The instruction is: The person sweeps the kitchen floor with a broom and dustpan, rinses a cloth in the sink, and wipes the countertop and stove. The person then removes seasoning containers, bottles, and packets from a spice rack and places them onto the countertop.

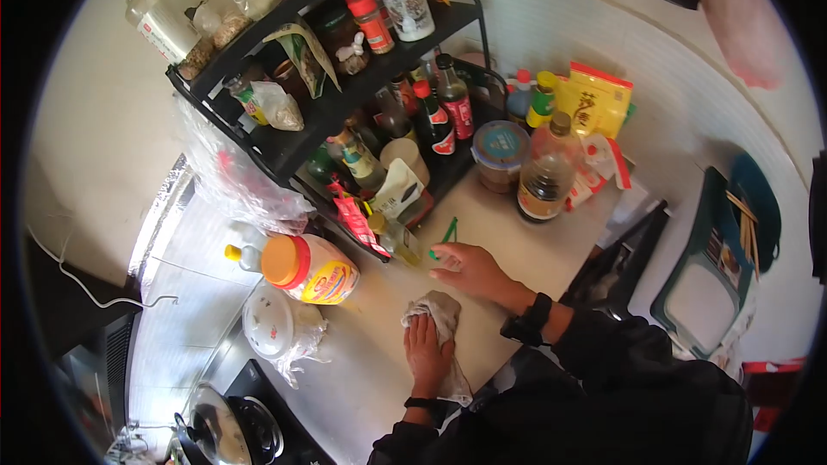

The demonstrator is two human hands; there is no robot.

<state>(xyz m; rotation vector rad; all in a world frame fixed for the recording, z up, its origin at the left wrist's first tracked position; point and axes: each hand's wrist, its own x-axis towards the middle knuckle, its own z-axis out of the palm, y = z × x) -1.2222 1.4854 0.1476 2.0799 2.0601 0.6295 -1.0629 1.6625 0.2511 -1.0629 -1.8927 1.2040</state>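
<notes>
My left hand (425,351) lies palm down on a crumpled greyish cloth (442,310), pressing it to the pale worktop (379,340). A dark band circles that wrist. Just beyond, my right hand (472,271), with a black watch on its wrist, is raised above the worktop. Its thumb and fingers close on a slim green plastic piece (453,229), too small to name surely. Close to those fingertips stands a clear bottle of yellowish liquid (396,241) with a yellow cap.
A black tiered rack (284,151) full of bottles, jars and packets stands behind. To its right are a lidded tub (501,155) and a big sauce bottle (547,174). An orange-lidded jar (310,269) and a white-lidded container (274,325) stand left, above a pan (215,430).
</notes>
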